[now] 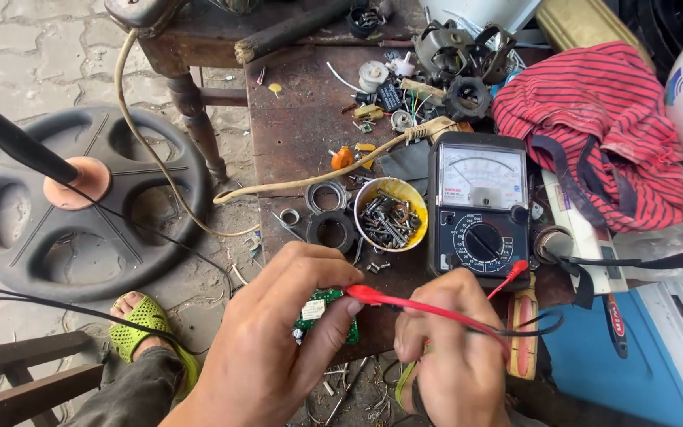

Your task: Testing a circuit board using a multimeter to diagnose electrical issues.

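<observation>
My left hand holds a small green circuit board between thumb and fingers, just over the near edge of a rusty workbench. A red test probe lies across the board's top edge, its tip under my left thumb. My right hand grips that red probe and a black lead together. The leads run up to an analogue multimeter with a needle dial and rotary knob, lying flat just beyond my right hand.
A yellow bowl of screws sits left of the meter, with metal rings beside it. Motor parts and a red striped cloth lie farther back. A black fan base rests on the floor at left, near my green sandal.
</observation>
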